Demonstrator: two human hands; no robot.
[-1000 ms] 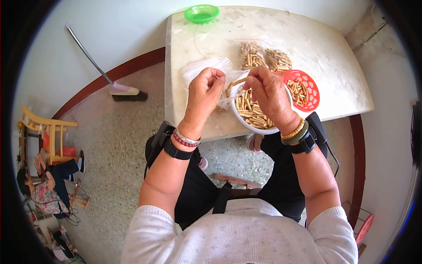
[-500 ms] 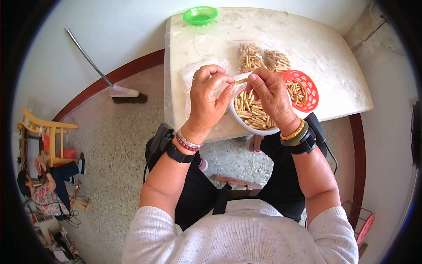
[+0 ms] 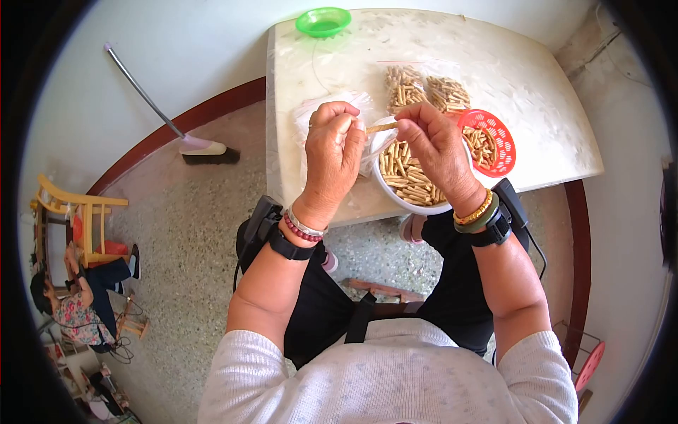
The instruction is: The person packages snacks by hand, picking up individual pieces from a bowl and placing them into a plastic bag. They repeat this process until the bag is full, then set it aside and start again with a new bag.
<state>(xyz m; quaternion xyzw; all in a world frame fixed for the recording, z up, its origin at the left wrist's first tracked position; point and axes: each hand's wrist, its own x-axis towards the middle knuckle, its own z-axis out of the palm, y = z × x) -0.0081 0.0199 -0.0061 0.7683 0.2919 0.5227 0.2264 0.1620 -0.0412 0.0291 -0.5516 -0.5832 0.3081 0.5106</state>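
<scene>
Head view: the left hand (image 3: 332,152) and the right hand (image 3: 434,152) are holding opposite ends of one tan stick (image 3: 382,128) in narrow fingertip pinches. The stick is lying nearly level between the hands, above the far left rim of a white bowl (image 3: 424,210). The bowl is containing many similar pieces, and the right hand is partly covering it. A red basket (image 3: 506,145) is standing just right of the bowl; two filled bags (image 3: 406,88) are resting beyond on the table (image 3: 522,78).
</scene>
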